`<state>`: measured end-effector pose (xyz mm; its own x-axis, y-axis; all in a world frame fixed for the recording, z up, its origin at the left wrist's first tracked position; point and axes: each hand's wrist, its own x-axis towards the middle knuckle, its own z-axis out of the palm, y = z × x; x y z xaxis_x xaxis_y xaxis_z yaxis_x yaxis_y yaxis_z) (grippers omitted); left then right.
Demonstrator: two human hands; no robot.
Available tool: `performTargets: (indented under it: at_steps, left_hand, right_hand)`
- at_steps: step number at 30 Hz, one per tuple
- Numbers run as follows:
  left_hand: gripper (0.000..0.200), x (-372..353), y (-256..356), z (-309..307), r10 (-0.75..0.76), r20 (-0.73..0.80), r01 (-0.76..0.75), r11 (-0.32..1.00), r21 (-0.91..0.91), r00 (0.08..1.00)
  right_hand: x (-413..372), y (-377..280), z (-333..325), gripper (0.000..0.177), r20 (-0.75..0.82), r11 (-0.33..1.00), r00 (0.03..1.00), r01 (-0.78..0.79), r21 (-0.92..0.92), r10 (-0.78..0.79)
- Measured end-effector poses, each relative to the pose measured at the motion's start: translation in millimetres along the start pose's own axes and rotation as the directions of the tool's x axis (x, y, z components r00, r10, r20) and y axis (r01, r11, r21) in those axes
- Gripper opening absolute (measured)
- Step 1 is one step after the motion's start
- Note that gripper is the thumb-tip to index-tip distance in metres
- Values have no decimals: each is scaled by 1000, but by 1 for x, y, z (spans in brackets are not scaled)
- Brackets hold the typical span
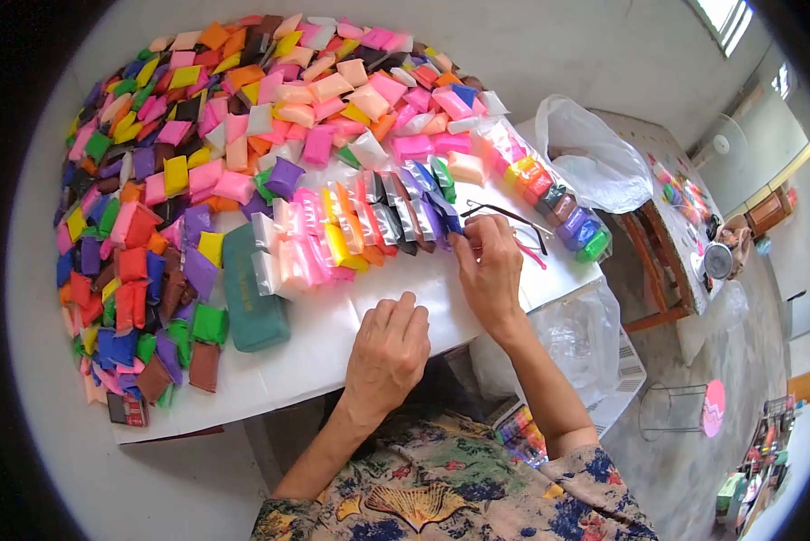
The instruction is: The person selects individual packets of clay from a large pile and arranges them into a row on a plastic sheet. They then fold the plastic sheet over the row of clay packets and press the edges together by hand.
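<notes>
My right hand [488, 266] is at the right end of a row of small clear packets filled with soft coloured material. Its fingertips pinch the edge of a blue packet [447, 219]. The row runs from pale peach packets [271, 270] through pink, yellow, orange, red and brown to a green packet [442, 178]. My left hand [388, 347] rests by the table's near edge, fingers curled together, with nothing visible in them. Black-framed glasses [513, 216] lie just beyond my right hand, with a pink-tipped temple beside it.
A large heap of coloured packets [179, 180] covers the table's left and back. Left of the row lies a green case [257, 298]. A filled clear bag [549, 198] lies at right. Plastic bags [572, 334] sit below the table edge. Another table [666, 225] stands farther right.
</notes>
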<state>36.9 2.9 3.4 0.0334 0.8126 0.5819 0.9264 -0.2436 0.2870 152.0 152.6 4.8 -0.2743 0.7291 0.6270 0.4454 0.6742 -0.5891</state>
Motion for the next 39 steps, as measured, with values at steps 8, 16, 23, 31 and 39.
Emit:
performTargets:
  at_steps: [8,16,23,31,39]
  left_hand:
    - [29,1,2,-1,2,10,-2,1000,14,1000]
    - [28,0,1,0,-3,7,3,1000,4,1000]
    - [29,0,0,0,1,14,-1,1000,4,1000]
    - [29,-1,1,1,6,-4,-6,1000,22,1000]
    - [28,-1,1,0,-1,8,1,1000,25,1000]
  right_hand:
    - [-6,-5,-11,11,59,947,993,114,-301,-101]
    - [3,-1,1,6,145,880,981,180,-440,-128]
    - [-4,-10,-29,25,71,916,987,161,-368,-145]
    - [-8,23,-88,52,151,765,978,-11,-644,141]
    - [-10,45,-77,29,107,790,993,35,-612,40]
